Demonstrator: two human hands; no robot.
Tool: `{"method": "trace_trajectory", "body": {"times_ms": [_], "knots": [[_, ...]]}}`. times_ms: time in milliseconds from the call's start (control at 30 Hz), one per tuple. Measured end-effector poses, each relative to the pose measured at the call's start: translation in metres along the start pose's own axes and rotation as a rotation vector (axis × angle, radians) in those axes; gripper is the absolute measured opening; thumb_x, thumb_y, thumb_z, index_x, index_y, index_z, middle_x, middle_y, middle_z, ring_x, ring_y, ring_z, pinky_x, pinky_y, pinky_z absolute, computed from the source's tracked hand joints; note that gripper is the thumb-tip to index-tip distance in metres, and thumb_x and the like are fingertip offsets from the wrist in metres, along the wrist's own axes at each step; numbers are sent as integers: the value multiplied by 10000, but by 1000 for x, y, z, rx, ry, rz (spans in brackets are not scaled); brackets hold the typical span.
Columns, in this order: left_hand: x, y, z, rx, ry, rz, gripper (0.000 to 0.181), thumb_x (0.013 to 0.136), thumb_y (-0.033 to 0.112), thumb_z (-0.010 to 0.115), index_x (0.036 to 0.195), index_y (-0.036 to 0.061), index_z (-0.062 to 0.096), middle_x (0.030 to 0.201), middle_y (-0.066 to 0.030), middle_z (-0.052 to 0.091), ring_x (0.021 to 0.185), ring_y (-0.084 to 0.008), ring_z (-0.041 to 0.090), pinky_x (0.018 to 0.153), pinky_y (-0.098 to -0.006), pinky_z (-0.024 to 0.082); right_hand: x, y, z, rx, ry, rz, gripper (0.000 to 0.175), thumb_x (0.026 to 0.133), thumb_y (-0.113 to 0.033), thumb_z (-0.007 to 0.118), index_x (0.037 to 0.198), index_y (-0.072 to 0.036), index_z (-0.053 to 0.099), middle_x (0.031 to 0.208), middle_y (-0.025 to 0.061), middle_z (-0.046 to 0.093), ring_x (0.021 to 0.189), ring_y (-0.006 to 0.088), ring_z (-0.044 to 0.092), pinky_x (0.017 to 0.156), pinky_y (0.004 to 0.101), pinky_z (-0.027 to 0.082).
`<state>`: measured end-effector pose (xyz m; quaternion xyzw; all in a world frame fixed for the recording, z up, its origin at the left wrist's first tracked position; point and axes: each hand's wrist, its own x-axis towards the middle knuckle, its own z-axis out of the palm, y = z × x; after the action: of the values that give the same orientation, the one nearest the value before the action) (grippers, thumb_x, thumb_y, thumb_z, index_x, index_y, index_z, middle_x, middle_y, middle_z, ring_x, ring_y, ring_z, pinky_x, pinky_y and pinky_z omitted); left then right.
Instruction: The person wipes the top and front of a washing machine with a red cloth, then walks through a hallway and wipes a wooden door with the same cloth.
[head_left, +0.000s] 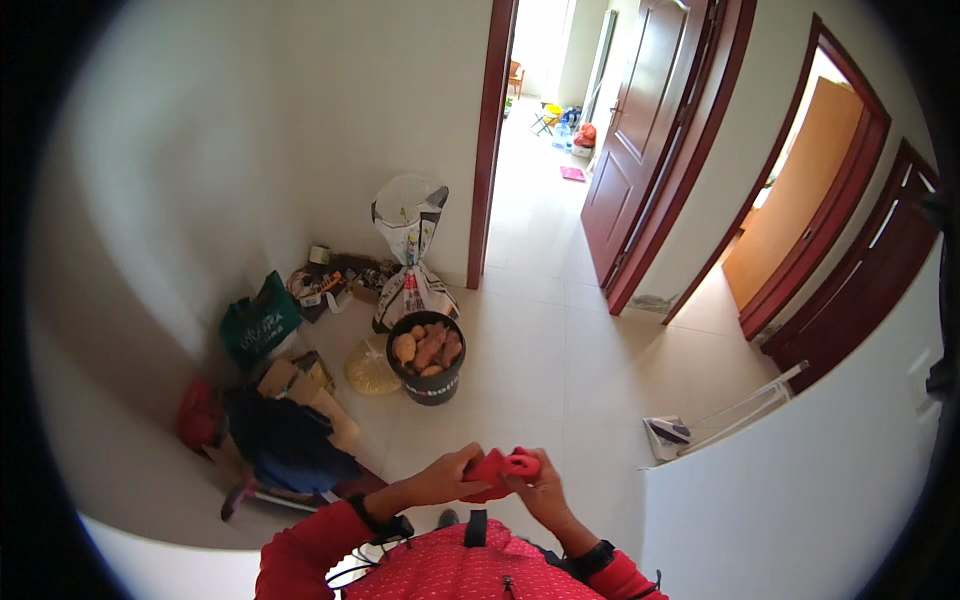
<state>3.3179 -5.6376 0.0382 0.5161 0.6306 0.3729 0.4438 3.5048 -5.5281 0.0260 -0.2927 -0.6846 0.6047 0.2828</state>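
A small red item (491, 474), soft and folded, probably cloth, is held up in front of my chest. My left hand (442, 478) pinches its left side between thumb and fingers. My right hand (549, 496) grips the other side, where the material forms a rolled loop. Both forearms are in red sleeves, with dark bands at the wrists. Beyond my hands, a black bucket (427, 391) stands on the tiled floor, filled with tubers (430, 349) that look like sweet potatoes and potatoes.
A clear bag (373, 367) of pale contents touches the bucket, with a tied white sack (412, 289) behind. A green bag (262, 324), cardboard (311, 390) and dark clothing (281, 442) lie left. An iron (667, 431) sits right. A dark red door (649, 127) stands ajar.
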Motion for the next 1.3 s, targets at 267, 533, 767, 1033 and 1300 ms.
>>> {"method": "trace_trajectory", "body": {"times_ms": [267,533,767,1033,1300], "knots": [[295,5,-123,349,-43,227,446,861,269,807,1165,25,590,1081,-160,645,993,-298,656,852,-382,531,272,42,-90,-10,70,38,318,909,-245,779,1124,-51,648,990,67,679,927,130,633,811,300,530],[580,39,-223,217,179,329,339,835,169,803,1068,28,601,947,-149,648,887,-277,667,760,-391,552,588,53,-202,240,-33,21,667,901,-143,783,1426,-76,378,1271,107,603,1131,182,602,956,342,523],[776,34,-303,-171,98,99,464,896,165,775,1266,18,535,1079,-107,632,967,-200,651,791,-335,561,800,66,-239,-105,-64,-239,557,943,-245,751,1402,-67,489,1380,148,547,1267,239,550,988,384,514],[1021,11,-461,-390,-295,499,542,980,-25,564,1495,66,426,1350,-72,538,1192,-176,567,997,-325,485,1064,77,-269,563,-14,100,367,1027,-126,620,1380,-61,542,1213,37,645,1035,114,638,912,283,544],[1188,-30,-644,-52,176,428,332,959,-49,575,1264,71,623,1213,-113,639,1079,-216,653,853,-319,565,1308,9,-354,238,576,-13,414,1009,-210,651,1379,-46,563,1235,77,648,1066,168,619,937,336,515]]}}
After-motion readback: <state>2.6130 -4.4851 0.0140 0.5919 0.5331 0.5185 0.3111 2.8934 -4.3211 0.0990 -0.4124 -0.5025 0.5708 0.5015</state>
